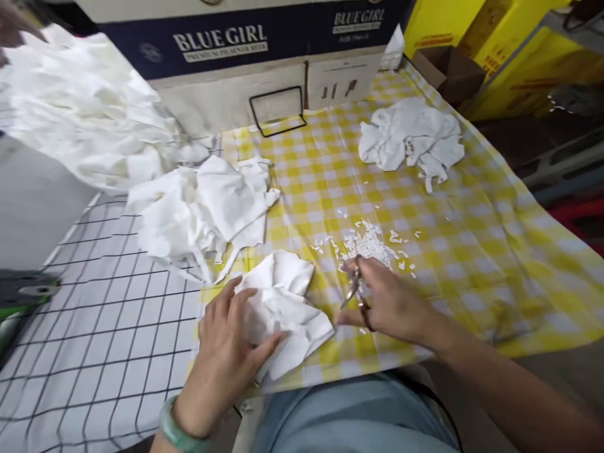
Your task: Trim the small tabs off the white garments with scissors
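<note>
Right hand (399,305): closed around metal scissors (352,290), beside scattered white clippings (370,242). Left hand (226,346): fingers spread, resting on a crumpled white fabric piece (295,321) at the near edge of a yellow checked cloth (321,163). Carton (231,100), rear: dark band lettered "BLUE GIRL", "PREMIUM PILSENER BEER" beneath; brand repeated at right. Yellow boxes (514,88), upper right: red print, unreadable. White fabric pile (231,201), left: just beyond the piece, straps trailing. Second pile (410,135): well apart, near the far right edge. Bare checks run between clippings and carton.
</note>
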`<state>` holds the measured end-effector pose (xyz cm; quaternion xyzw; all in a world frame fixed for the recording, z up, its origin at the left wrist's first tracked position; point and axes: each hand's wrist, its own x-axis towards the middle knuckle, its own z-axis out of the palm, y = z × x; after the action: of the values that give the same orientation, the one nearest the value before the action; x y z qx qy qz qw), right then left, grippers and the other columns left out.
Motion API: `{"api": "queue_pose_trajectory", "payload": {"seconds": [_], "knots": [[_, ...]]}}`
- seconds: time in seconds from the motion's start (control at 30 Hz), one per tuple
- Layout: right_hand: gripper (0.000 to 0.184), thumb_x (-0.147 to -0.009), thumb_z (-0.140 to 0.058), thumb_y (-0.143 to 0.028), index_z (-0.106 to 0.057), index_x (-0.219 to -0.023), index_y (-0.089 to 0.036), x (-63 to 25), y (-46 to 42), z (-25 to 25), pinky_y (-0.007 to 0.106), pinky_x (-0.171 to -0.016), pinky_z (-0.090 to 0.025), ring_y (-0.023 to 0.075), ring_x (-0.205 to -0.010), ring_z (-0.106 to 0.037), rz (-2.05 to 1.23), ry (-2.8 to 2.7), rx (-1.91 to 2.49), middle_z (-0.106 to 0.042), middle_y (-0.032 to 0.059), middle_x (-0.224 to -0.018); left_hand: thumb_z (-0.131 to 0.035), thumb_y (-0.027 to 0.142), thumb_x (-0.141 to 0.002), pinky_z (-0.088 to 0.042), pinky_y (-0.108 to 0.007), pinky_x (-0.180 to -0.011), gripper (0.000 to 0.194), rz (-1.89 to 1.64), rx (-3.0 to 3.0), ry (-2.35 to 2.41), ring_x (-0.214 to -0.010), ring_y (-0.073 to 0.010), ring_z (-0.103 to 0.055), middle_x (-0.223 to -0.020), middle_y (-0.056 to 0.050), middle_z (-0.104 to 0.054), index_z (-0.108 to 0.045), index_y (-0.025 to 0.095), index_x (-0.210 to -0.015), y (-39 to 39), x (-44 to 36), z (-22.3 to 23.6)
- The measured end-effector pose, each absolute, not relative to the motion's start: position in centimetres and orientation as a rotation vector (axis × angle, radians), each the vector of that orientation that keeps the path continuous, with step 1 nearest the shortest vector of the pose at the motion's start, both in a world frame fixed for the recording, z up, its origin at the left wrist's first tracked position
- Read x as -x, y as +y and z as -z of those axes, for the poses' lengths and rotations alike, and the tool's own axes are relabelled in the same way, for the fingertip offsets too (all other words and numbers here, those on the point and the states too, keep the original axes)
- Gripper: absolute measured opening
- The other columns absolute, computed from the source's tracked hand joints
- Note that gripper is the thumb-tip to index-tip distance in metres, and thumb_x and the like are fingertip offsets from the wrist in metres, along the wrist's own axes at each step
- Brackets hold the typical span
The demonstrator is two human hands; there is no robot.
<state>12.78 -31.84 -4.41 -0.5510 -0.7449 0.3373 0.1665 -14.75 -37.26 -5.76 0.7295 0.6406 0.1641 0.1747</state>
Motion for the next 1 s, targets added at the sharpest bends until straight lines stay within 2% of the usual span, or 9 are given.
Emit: {"api": "queue_pose_trajectory", "payload": {"seconds": [0.07, 0.13, 0.23, 0.37, 0.47, 0.57, 0.73, 0.87, 1.0], "knots": [[0.055, -0.061, -0.086, -0.045, -0.054, -0.097, -0.019, -9.6, -31.7, 5.1, 0.039, -0.091, -0.047, 0.0282, -0.106, -0.056, -0.97, -2.291, 1.259, -0.062, 0.0124, -0.114, -0.07, 0.041, -0.077, -0.046, -0.056, -0.093, 0.074, -0.382, -2.02, 1.839, -0.122, -0.0395, -0.049, -0.137, -0.02, -0.047, -0.039, 0.018, -0.14, -38.7, 16.3, 6.7], [0.038, -0.069, -0.08, -0.029, -0.052, -0.093, -0.019, -6.3, -32.1, 6.0, 0.04, -0.093, -0.045, 0.0279, -0.109, -0.054, -0.986, -2.372, 1.071, -0.062, 0.0129, -0.114, -0.059, 0.03, -0.084, -0.052, -0.046, -0.086, 0.057, -0.45, -1.953, 1.724, -0.108, -0.0314, -0.059, -0.121, -0.016, -0.058, -0.044, 0.017, -0.137, -39.3, 16.7, 7.2], [0.025, -0.068, -0.065, -0.009, -0.048, -0.081, -0.02, -3.1, -32.2, 6.5, 0.031, -0.076, -0.047, 0.0195, -0.084, -0.057, -1.044, -2.261, 1.055, -0.061, 0.0039, -0.089, -0.049, 0.021, -0.087, -0.052, -0.032, -0.068, 0.024, -0.658, -1.882, 1.597, -0.08, -0.0209, -0.062, -0.092, -0.007, -0.063, -0.06, 0.019, -0.108, -37.9, 15.9, 6.1], [0.027, -0.067, -0.062, -0.011, -0.049, -0.088, -0.022, -4.1, -27.6, 3.1, 0.023, -0.063, -0.045, 0.0128, -0.07, -0.055, -0.999, -1.776, 1.102, -0.058, -0.0026, -0.081, -0.054, 0.02, -0.084, -0.043, -0.024, -0.056, 0.011, -1.034, -1.945, 1.591, -0.061, -0.0136, -0.052, -0.072, 0.001, -0.057, -0.062, 0.02, -0.092, -30.0, 12.5, 0.6], [0.03, -0.072, -0.065, -0.022, -0.051, -0.099, -0.022, -8.9, -20.8, -2.3, 0.025, -0.072, -0.05, 0.0146, -0.08, -0.061, -0.798, -1.501, 1.063, -0.065, -0.0002, -0.092, -0.057, 0.016, -0.081, -0.047, -0.025, -0.067, 0.017, -1.437, -1.983, 1.364, -0.074, -0.0149, -0.058, -0.086, -0.002, -0.062, -0.063, 0.018, -0.097, -21.1, 6.9, -4.0], [0.031, -0.07, -0.07, -0.024, -0.052, -0.095, -0.02, -15.4, -14.7, -6.6, 0.033, -0.08, -0.05, 0.0199, -0.086, -0.063, -0.437, -1.446, 1.269, -0.066, 0.006, -0.096, -0.057, 0.011, -0.08, -0.052, -0.032, -0.079, 0.045, -1.487, -1.878, 1.101, -0.092, -0.0184, -0.061, -0.123, -0.014, -0.056, -0.054, 0.015, -0.125, -14.7, 1.4, -5.4], [0.036, -0.065, -0.079, -0.034, -0.051, -0.083, -0.019, -20.4, -12.4, -3.6, 0.042, -0.091, -0.043, 0.0285, -0.096, -0.058, 0.109, -1.437, 1.57, -0.064, 0.0117, -0.093, -0.063, 0.012, -0.077, -0.051, -0.041, -0.092, 0.034, -1.216, -1.889, 1.154, -0.099, -0.0231, -0.063, -0.112, -0.012, -0.065, -0.065, 0.016, -0.11, -17.8, 1.2, 0.8], [0.014, -0.079, -0.064, -0.03, -0.055, -0.08, -0.019, -13.7, -15.1, 2.7, 0.032, -0.073, -0.046, 0.0192, -0.073, -0.059, -0.644, -1.857, 1.376, -0.064, 0.0048, -0.079, -0.058, 0.013, -0.081, -0.051, -0.044, -0.092, 0.017, -1.081, -1.8, 1.311, -0.098, -0.0248, -0.064, -0.101, -0.012, -0.068, -0.068, 0.016, -0.094, -24.8, 5.5, 5.3], [0.016, -0.069, -0.069, -0.014, -0.057, -0.078, -0.019, -3.7, -14.4, 6.2, 0.027, -0.077, -0.044, 0.0171, -0.083, -0.059, -0.929, -2.045, 1.178, -0.066, 0.0017, -0.083, -0.055, 0.018, -0.085, -0.05, -0.043, -0.089, 0.014, -1.068, -1.633, 1.456, -0.093, -0.0238, -0.062, -0.097, -0.011, -0.067, -0.068, 0.016, -0.091, -27.5, 9.7, 6.6]]}}
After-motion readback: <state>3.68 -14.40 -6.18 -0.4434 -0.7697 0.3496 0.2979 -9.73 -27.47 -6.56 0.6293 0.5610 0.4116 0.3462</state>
